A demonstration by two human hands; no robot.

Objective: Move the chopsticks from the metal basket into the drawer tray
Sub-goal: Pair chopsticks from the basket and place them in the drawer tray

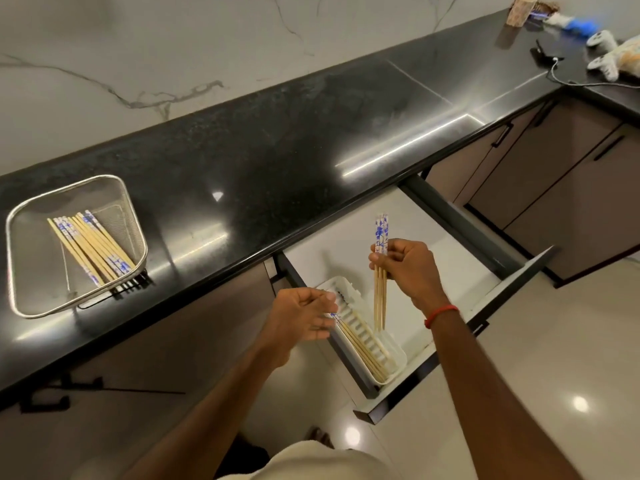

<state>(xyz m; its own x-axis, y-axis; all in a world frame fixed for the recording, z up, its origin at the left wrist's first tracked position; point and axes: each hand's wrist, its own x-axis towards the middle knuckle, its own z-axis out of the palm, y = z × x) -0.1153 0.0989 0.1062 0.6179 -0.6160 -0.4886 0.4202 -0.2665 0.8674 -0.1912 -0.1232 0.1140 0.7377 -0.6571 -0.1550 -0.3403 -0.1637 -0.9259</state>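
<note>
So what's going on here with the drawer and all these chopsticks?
A person is moving chopsticks from a metal basket on the black counter into a white tray in the open drawer. The right hand holds a small bunch of chopsticks upright above the tray, tips pointing down. The left hand is loosely open beside the tray, holding nothing. A few chopsticks already lie in the tray, and a good number remain in the basket.
</note>
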